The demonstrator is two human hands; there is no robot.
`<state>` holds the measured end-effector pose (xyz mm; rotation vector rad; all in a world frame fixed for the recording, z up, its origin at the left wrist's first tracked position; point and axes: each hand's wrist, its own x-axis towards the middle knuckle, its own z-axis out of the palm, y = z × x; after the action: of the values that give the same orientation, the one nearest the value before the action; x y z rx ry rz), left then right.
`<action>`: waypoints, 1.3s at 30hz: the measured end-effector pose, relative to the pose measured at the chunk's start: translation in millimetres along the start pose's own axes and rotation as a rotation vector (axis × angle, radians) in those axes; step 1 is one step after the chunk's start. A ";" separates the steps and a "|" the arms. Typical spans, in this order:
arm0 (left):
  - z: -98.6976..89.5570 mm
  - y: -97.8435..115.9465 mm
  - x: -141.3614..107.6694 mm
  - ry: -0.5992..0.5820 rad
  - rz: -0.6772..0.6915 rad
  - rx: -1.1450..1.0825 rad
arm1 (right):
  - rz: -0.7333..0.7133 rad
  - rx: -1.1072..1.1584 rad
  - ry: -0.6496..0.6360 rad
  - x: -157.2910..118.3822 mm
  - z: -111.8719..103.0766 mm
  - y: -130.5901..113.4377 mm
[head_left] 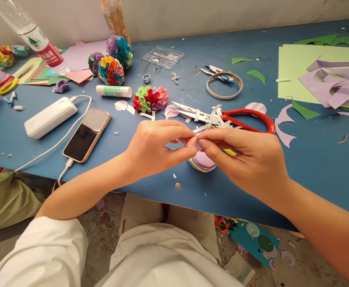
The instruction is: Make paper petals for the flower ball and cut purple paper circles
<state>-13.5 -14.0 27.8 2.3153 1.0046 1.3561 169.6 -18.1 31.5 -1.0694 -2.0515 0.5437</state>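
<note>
discs [203,161]: matt ppr | scissor blades [189,111]: shiny mtl | phone scrn [84,139]: glossy

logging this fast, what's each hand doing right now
left hand: fingertips pinched on small lilac paper
right hand: fingertips pinched on the same paper

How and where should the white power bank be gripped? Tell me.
Best grip the power bank across its middle, coming from above, thumb on the near long side, fingers on the far one. It lies flat, long and narrow, so its sides should suit a pinch. Avoid the far right end, where the cable plug sits.
</note>
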 end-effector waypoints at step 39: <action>-27.2 -44.9 20.9 -0.259 -0.499 0.182 | 0.313 0.481 0.273 14.5 0.9 16.3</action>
<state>-49.0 29.8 31.2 2.0818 1.5314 0.7776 171.9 2.9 26.4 -1.0987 -1.4249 0.9379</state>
